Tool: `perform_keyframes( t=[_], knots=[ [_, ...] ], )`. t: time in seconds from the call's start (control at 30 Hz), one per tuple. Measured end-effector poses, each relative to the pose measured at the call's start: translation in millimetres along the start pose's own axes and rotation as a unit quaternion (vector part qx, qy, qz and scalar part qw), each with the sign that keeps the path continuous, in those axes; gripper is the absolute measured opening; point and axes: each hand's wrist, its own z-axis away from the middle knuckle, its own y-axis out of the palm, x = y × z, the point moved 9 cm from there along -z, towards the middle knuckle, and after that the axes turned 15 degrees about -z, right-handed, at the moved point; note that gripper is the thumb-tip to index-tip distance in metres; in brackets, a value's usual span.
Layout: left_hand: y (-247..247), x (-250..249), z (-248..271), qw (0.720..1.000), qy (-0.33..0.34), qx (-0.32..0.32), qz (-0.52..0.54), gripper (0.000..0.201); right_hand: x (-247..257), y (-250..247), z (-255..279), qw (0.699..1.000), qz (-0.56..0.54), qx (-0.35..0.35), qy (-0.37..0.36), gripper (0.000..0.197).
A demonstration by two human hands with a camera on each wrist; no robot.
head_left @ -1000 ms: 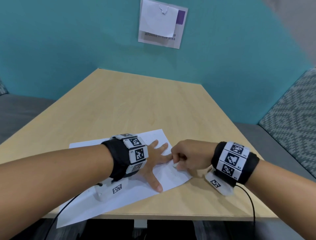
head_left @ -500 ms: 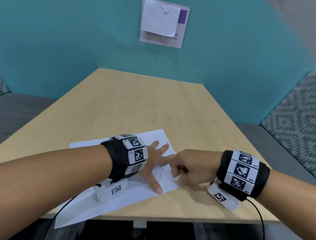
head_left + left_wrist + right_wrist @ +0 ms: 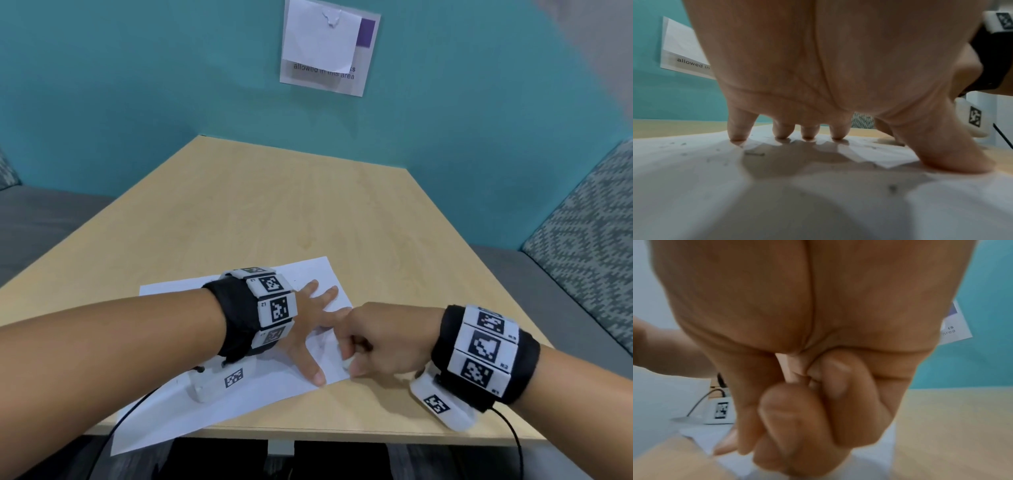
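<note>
A white sheet of paper (image 3: 239, 404) lies at an angle on the wooden table (image 3: 274, 212), its near left corner hanging over the front edge. My left hand (image 3: 308, 329) presses flat on it with fingers spread; in the left wrist view the fingertips (image 3: 807, 134) and thumb touch the paper (image 3: 818, 203), which carries faint grey marks. My right hand (image 3: 352, 359) is curled at the sheet's right edge and pinches a small white object (image 3: 346, 364) against the paper. The object is mostly hidden. The right wrist view shows the right hand (image 3: 818, 402) with fingers curled tight over the paper (image 3: 735, 459).
A printed sign (image 3: 329, 48) hangs on the teal wall behind the table. Grey benches flank the table, with a patterned backrest (image 3: 589, 246) on the right. Cables run from both wrist cameras past the table's front edge (image 3: 308, 435).
My right hand has slid toward me along the paper's right side, from beside the left index finger to near the left thumb. The left hand has stayed pressed in place.
</note>
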Motion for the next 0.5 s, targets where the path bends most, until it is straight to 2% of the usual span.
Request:
perform_keyframes(
  t=[0.2,0.33,0.5],
  knots=[
    [5,3,-3,1.0,-0.005,0.013,-0.01,0.12,-9,-17,-3,0.999,0.003,-0.034,0.022,0.006],
    [-2,-9,1,1.0,0.017,0.013,-0.014,0.104,-10,-12,-2,0.999,0.006,-0.041,0.018,0.008],
    [-1,-14,0,1.0,0.018,0.0,-0.009,0.096,-2,0,1,1.0,-0.002,-0.023,0.003,0.008]
  ],
)
